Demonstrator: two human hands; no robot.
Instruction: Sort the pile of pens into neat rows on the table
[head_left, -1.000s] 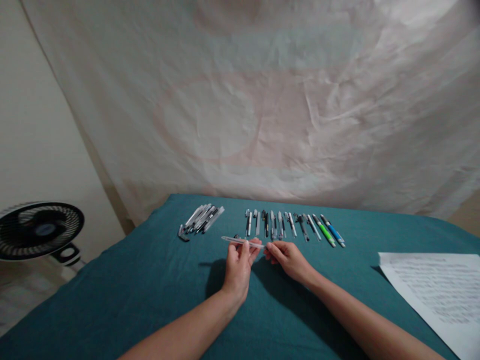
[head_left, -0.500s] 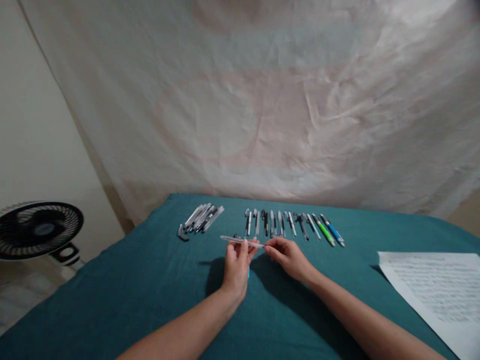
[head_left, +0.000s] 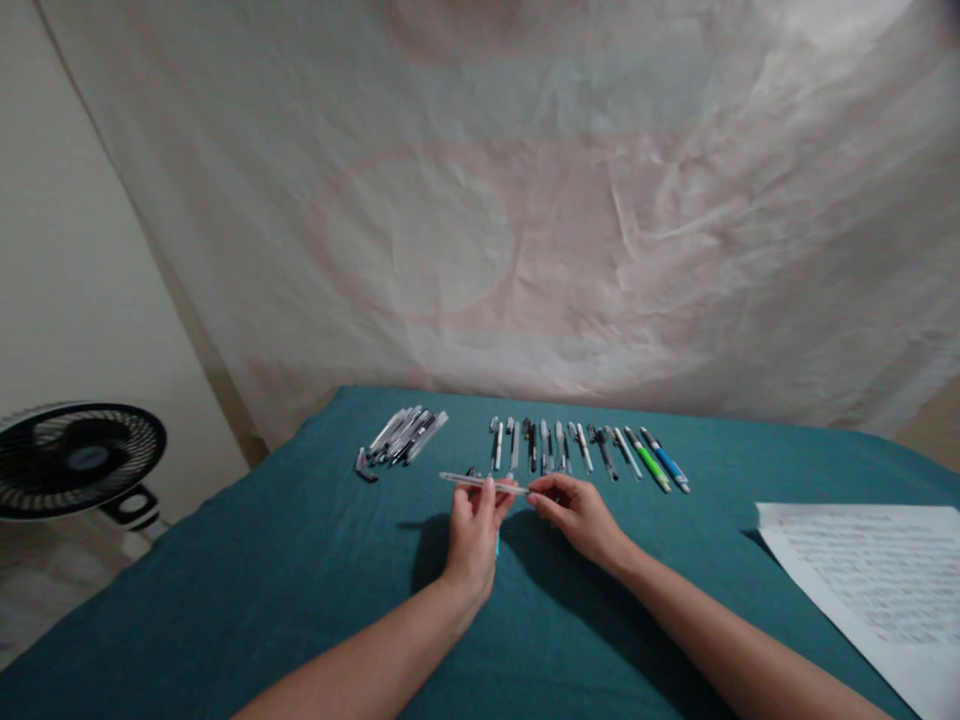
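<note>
Here's the clear pen [head_left: 469, 480], up above the worktop [head_left: 315, 580], and its long axis runs nearly crosswise, the right end dipping slightly. The left hand [head_left: 474, 530] pinches it along the barrel, thumb on the near side, with the left end poking well past the fingers. And the right hand [head_left: 574, 512]? Nearer that lower end, fingers drawn narrow on its tip, so the pen lies directly to this hand's left, bridging both.

Bare hands [head_left: 472, 548], slim bare forearms [head_left: 379, 655]
</note>
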